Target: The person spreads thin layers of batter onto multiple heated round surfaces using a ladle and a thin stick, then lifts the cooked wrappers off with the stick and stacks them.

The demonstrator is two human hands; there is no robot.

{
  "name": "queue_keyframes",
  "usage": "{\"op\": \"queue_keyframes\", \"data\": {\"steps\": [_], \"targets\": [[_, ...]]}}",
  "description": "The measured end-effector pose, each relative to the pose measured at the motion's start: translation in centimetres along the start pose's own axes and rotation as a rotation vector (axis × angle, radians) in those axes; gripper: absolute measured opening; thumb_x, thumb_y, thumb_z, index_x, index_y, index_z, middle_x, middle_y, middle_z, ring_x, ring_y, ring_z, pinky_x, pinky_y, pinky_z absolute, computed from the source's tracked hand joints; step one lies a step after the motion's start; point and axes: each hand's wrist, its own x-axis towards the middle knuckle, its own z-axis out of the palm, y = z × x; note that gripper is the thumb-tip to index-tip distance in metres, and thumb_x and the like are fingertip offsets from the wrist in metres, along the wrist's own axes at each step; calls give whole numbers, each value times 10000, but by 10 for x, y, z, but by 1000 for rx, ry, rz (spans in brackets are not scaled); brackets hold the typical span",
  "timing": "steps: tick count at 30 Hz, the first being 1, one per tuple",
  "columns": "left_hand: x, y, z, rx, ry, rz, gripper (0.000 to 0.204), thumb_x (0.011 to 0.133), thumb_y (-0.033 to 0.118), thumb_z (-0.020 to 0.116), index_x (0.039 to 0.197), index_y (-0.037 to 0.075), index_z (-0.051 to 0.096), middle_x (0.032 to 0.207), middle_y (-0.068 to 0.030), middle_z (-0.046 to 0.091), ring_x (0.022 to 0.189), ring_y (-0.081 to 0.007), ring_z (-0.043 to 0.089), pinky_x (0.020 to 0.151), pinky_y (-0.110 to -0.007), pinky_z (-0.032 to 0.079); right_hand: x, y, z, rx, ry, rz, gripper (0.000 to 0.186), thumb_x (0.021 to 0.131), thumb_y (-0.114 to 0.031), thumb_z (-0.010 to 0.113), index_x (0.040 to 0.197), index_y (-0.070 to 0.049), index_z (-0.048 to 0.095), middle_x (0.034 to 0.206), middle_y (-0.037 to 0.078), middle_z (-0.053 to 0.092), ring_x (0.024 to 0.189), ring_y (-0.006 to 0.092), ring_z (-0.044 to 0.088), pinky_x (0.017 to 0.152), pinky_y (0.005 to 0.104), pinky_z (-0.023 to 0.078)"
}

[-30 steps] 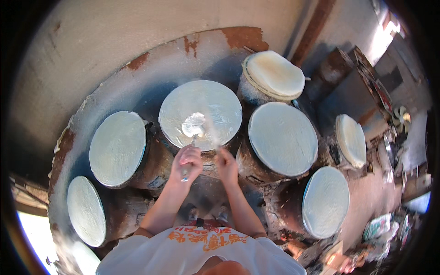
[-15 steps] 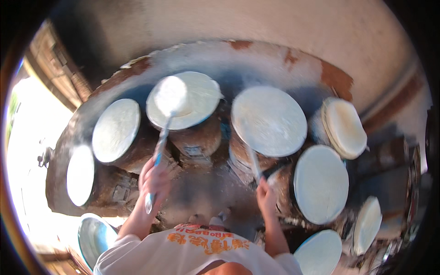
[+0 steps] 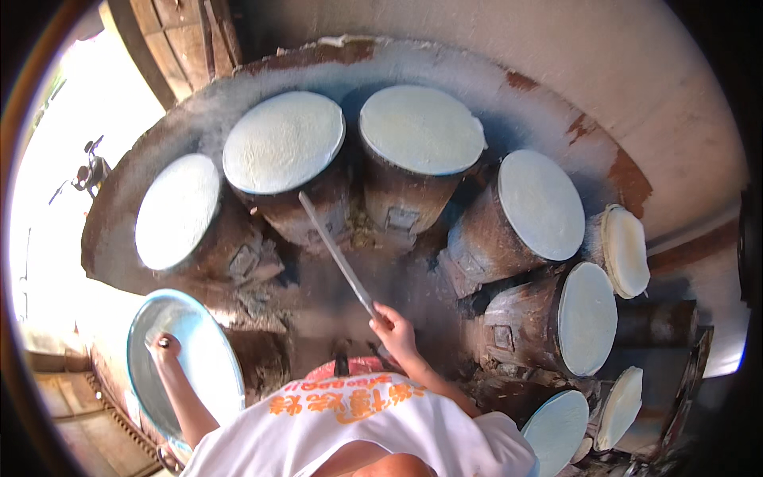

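My left hand (image 3: 164, 347) is closed round a ladle handle (image 3: 164, 343), of which only the dark end shows. That hand is over the wide light-blue basin (image 3: 191, 308) at lower left, which holds white liquid (image 3: 208, 362); the ladle's bowl is hidden. In front of my body, my right hand (image 3: 393, 327) grips a long, flat, pale scraper (image 3: 338, 258). Its far tip reaches up-left, near the front edge of a round griddle (image 3: 284, 143) coated in pale batter. Whether the tip touches it I cannot tell.
Several barrel stoves stand in an arc, their round tops coated white, among them one at far left (image 3: 176, 211), one in the middle (image 3: 421, 129) and one at right (image 3: 541, 204). Stacked flatbreads (image 3: 625, 253) lie at far right. A curved wall (image 3: 445, 67) runs behind.
The view has turned left. My left hand has moved the ladle from above a griddle down to the basin. My right hand's scraper has left the right-hand griddle and now points up-left.
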Motion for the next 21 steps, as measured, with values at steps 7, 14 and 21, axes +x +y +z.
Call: {"op": "queue_keyframes", "data": {"steps": [7, 14, 21], "targets": [[133, -101, -37, 232, 617, -188, 205, 903, 148, 497, 759, 48, 603, 656, -51, 599, 562, -150, 599, 486, -268, 547, -20, -8, 4, -111, 159, -11, 385, 803, -126, 697, 1174, -63, 614, 1019, 106, 678, 832, 136, 646, 746, 273, 505], [112, -193, 16, 1338, -76, -351, 402, 920, 392, 446, 1111, 74, 603, 927, -18, 645, 805, -175, 609, 686, -371, 503, -60, -10, -57, -146, 501, 42, 399, 824, -150, 696, 1202, -68, 596, 877, 32, 654, 727, 61, 554, 697, 230, 474], [-5, -375, 109, 1457, -113, -24, 393, 897, 352, 485, 1112, 52, 618, 957, -69, 660, 816, -221, 627, 704, -380, 512, -142, -3, -278, -377, 1199, 383, 248, 719, -241, 744, 827, -26, 685, 691, 124, 640, 669, 182, 627, 623, 326, 482]]}}
